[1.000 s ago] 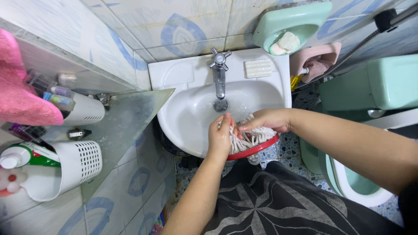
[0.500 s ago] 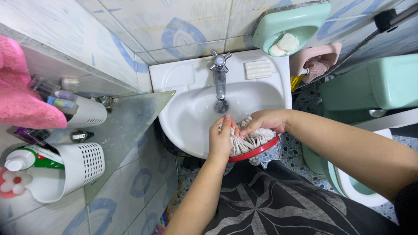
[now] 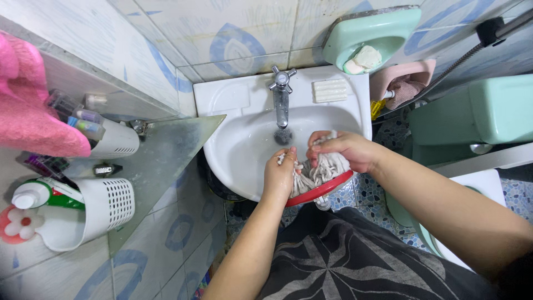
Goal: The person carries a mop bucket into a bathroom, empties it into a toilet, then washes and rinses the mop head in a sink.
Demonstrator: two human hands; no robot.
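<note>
Sink (image 3: 239, 150) — right hand (image 3: 338, 149) now higher

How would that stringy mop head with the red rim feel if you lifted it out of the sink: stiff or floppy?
Probably floppy: the pale cords of the mop head bunch and fold under the right hand and left hand. The red rim keeps its curve, so likely rigid. Held over the sink beneath the tap, it may be wet, and so heavier and slippery.

We see a white sink (image 3: 233, 153) at centre frame, with a white soap bar (image 3: 330, 90) lying on its back ledge.
</note>
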